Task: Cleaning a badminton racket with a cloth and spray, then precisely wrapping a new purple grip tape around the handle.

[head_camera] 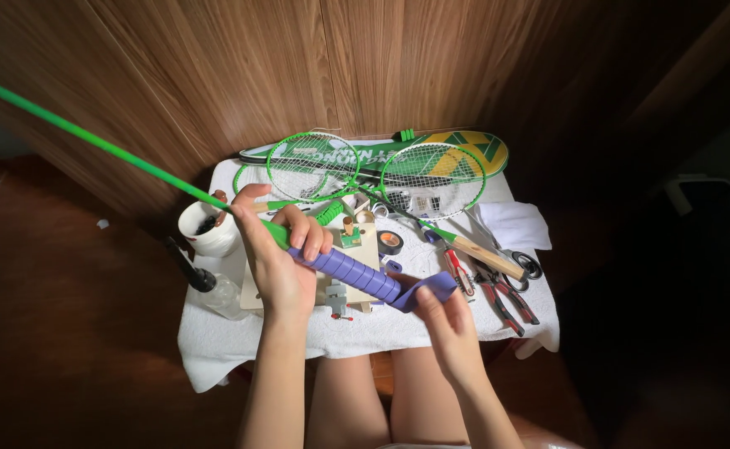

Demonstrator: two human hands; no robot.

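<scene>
The racket handle [350, 270] is lying across the middle of the view, above a small cloth-covered table [215, 345], and is wrapped in purple grip tape [431, 288] along most of its visible length. The green shaft [90, 137] is running up and away to the upper left, so the handle end is pointing toward the person's right.

The left hand [277, 249] is clamping its fingers around the top of the handle, where green meets purple, apparently to steady the racket. The right hand [448, 320] is pinching the loose tail of tape between thumb and fingers just past the butt end; the tail is running straight, which suggests tension.

Under the handle a wooden block [365, 249] is sitting on the cloth. Two more green rackets [373, 170] are lying crossed at the far edge. A white cup [207, 229] is standing at the left, a roll of dark tape [390, 242] beside the block, and red-handled pliers [502, 295] at the right.
</scene>
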